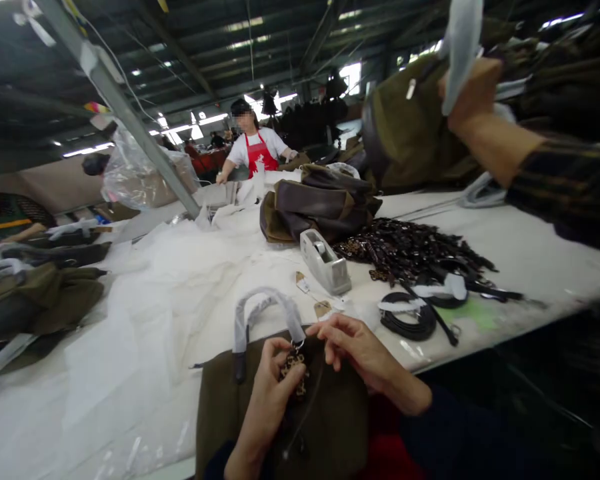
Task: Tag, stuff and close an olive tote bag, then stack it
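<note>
An olive bag [225, 407] lies at the table's front edge, its handle [267, 297] wrapped in white material. My left hand [273, 383] holds a gold and dark metal charm [294, 375] between thumb and fingers, just below a ring at the handle's base. Just right of that ring, my right hand [357, 350] has its thumb and index finger pinched together over the bag's top edge. What they grip is too small to make out. A brown tag [323, 309] lies behind my right fingertips, and a thin clear strand hangs over the bag.
A tape dispenser [325, 261], a pile of dark charms [420, 250] and coiled black straps [407, 317] sit behind my hands. Stacked bags [325, 203] stand farther back. At right, another person's hand [473, 93] holds a bag's wrapped handle. A person in a red apron [260, 153] works across the table.
</note>
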The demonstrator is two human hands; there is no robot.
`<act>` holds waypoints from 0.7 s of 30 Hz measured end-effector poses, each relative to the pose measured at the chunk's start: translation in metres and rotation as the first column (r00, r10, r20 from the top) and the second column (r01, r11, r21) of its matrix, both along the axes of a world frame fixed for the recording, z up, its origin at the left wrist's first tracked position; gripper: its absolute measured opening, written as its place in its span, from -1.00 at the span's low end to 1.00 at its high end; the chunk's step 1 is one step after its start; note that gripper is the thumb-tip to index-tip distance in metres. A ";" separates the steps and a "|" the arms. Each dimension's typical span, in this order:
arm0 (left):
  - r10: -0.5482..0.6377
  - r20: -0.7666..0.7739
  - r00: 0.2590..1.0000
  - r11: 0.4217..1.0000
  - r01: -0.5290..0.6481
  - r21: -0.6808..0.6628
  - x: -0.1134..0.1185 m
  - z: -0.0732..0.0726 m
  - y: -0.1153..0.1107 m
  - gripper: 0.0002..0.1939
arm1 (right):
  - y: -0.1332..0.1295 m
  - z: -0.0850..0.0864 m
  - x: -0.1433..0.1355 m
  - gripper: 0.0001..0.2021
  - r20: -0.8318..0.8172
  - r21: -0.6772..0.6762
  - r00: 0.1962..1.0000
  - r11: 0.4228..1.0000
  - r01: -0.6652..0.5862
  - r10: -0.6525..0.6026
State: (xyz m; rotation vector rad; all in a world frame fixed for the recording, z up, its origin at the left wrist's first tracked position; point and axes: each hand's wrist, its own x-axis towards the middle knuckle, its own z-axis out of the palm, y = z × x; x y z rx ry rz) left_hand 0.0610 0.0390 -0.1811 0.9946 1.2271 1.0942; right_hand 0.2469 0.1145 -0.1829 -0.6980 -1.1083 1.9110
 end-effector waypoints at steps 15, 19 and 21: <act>-0.053 0.011 0.999 0.995 0.054 -0.088 -0.003 0.011 0.005 -0.63 | -0.008 -0.002 -0.004 -0.84 0.475 0.131 0.869 0.966 -0.223 0.136; -0.064 -0.001 0.998 0.994 0.064 -0.088 -0.004 0.011 0.005 -0.64 | -0.007 -0.004 -0.005 -0.83 0.470 0.152 0.880 0.977 -0.150 0.062; -0.069 -0.006 0.998 0.995 0.068 -0.078 -0.005 0.009 0.005 -0.65 | -0.006 -0.003 -0.006 -0.83 0.484 0.150 0.873 0.978 -0.148 0.058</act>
